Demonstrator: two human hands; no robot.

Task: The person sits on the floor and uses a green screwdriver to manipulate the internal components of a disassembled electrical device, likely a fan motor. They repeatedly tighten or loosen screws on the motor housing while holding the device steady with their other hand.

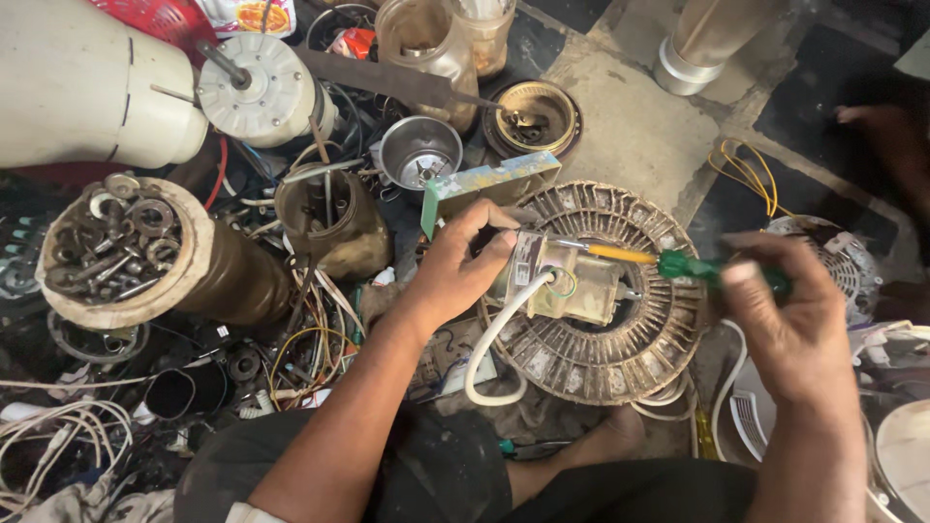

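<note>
Right hand (790, 324) is closed around the green handle of a screwdriver (678, 263), whose yellow shaft points left to the top of a small, grimy motor (572, 281). Left hand (460, 263) grips the motor's left end, fingers curled over it. It sits at the centre of a round, dirty slotted fan guard (620, 358) on the floor (a white cable (489, 353) loops out from its front). Farther left stands a tub of washers and nuts (111, 242), amid tangled wires.
</note>
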